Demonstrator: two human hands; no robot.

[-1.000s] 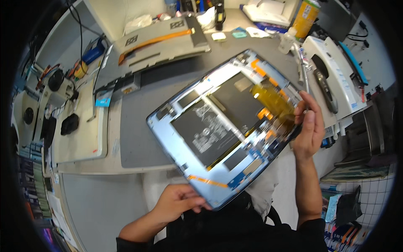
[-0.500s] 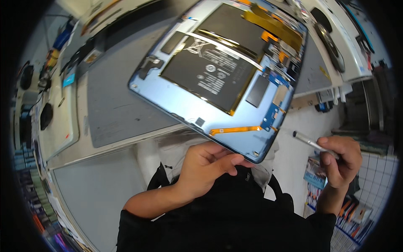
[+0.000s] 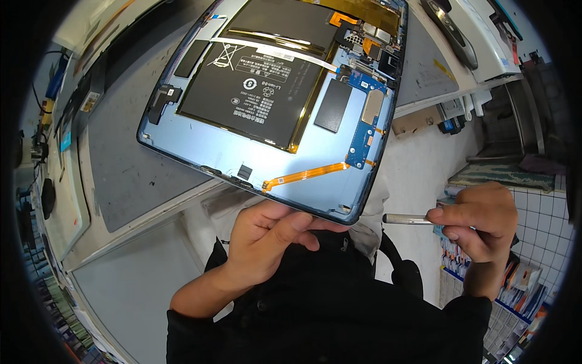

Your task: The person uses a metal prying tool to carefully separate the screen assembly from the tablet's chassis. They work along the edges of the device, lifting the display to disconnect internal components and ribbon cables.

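An opened tablet (image 3: 303, 139) lies tilted in the air above the table's near edge, its inside facing up. My left hand (image 3: 273, 236) is closed on its near edge, thumb on top and fingers under it. Inside are a black battery (image 3: 254, 97) edged with gold tape, a blue circuit board (image 3: 367, 121) at the right and an orange flex cable (image 3: 306, 175) near the bottom. My right hand (image 3: 479, 218) is closed round a silver pen-shaped tool (image 3: 405, 219), its dark end pointing left, just right of the tablet's near corner and not touching it.
Beneath the tablet is a table with a grey mat (image 3: 130, 164). A dark elongated device (image 3: 451, 33) lies beside a white machine at the upper right. A white tray-like panel (image 3: 63, 176) stands at the left. Books and packets fill a wire rack (image 3: 521, 291) at the lower right.
In view, the tablet and my left hand have shifted left. The pen-shaped tool has turned from slanted to nearly level, and its dark end has moved down and left.
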